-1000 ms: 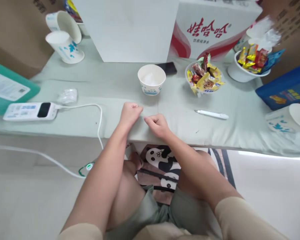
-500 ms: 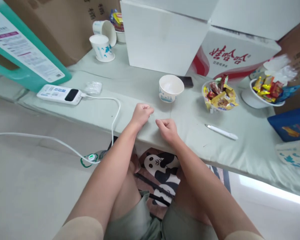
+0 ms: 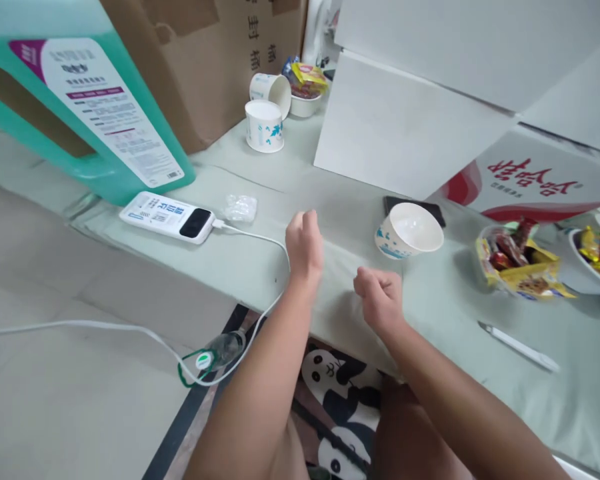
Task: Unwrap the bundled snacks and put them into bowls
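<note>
My left hand [image 3: 305,247] is closed in a fist above the green-grey tablecloth, with nothing visible in it. The white charging cable [image 3: 260,238] passes just beside it, and a crumpled clear plastic wrapper [image 3: 241,208] lies to its left. Also curled into a fist, my right hand [image 3: 381,298] is near the table's front edge, apart from the left one; nothing shows in its fingers. Just beyond it stands a white paper bowl [image 3: 409,231] with blue print, in front of a dark phone-like slab [image 3: 433,211].
A white power bank [image 3: 166,217] lies by a green liquid jug [image 3: 145,133]. Paper cups [image 3: 265,128] stand at the back left. White boxes [image 3: 410,127] line the rear. Rightward are a snack bowl [image 3: 517,263] and a white pen-like cutter [image 3: 520,345]. A bottle [image 3: 227,348] is below the edge.
The view has swung left, so table items sit further right. My left hand has shifted left towards the wrapper, widening the gap between my fists. Both hands stay closed.
</note>
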Action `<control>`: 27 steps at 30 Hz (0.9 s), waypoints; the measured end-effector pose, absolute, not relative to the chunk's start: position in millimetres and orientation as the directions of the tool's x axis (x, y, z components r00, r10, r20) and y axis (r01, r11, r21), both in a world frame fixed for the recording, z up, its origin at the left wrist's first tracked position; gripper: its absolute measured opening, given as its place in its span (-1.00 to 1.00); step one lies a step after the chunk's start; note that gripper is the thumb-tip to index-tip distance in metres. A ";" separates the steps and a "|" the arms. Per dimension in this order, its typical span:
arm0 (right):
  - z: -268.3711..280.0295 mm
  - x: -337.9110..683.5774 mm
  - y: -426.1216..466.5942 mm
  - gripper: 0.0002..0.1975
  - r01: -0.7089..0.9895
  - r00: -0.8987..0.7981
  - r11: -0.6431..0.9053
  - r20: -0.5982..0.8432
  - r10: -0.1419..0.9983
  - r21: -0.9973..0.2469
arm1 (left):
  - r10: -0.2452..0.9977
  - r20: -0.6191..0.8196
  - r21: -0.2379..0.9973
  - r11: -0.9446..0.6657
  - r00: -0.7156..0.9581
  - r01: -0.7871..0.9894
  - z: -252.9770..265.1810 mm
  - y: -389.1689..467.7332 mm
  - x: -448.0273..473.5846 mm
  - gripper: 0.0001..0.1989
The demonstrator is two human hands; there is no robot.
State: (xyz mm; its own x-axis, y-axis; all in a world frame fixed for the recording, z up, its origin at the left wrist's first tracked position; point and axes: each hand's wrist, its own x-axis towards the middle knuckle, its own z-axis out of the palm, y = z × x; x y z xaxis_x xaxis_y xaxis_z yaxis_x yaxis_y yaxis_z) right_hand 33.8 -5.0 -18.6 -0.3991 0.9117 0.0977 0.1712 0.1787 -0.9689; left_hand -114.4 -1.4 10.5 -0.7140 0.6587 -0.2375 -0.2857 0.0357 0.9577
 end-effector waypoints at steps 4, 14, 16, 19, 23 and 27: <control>-11.9 -40.5 33.4 -0.37 0.041 -0.353 0.269 0.238 0.905 -0.962 | 0.596 -0.301 0.846 -0.192 -0.744 -0.497 3.6 4.8 -138.2 -0.80; -9.1 -164.8 136.4 -0.45 0.058 -0.372 0.288 0.247 0.895 -0.956 | 0.589 -0.435 0.704 -0.249 -0.681 -0.665 -5.5 15.7 -164.0 -0.56; -9.8 -182.3 153.3 -0.48 0.106 -0.351 0.299 0.246 0.904 -0.948 | 0.558 -0.464 0.705 -0.237 -0.688 -0.668 -7.8 20.0 -163.6 -0.53; -5.5 -209.0 179.9 -0.52 0.190 -0.303 0.370 0.304 0.903 -0.909 | 0.543 -0.441 0.755 -0.205 -0.714 -0.623 -10.7 24.3 -160.0 -0.51; 7.0 -247.9 216.7 -0.63 0.336 -0.283 0.487 0.407 0.869 -0.806 | 0.497 -0.405 0.816 -0.183 -0.767 -0.549 -10.9 29.0 -156.6 -0.50; 23.4 -283.4 253.0 -0.85 0.501 -0.302 0.561 0.474 0.827 -0.660 | 0.479 -0.406 0.824 -0.178 -0.778 -0.539 -8.0 33.1 -155.9 -0.49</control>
State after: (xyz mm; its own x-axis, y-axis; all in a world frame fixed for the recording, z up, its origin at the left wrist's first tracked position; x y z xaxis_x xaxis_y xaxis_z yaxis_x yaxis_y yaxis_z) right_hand -283.4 253.0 23.4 -0.3015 0.8272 0.4741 0.5007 0.5606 -0.6596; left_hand -155.9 33.1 -8.0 -0.7783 0.4791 -0.4059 -0.5388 -0.1775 0.8235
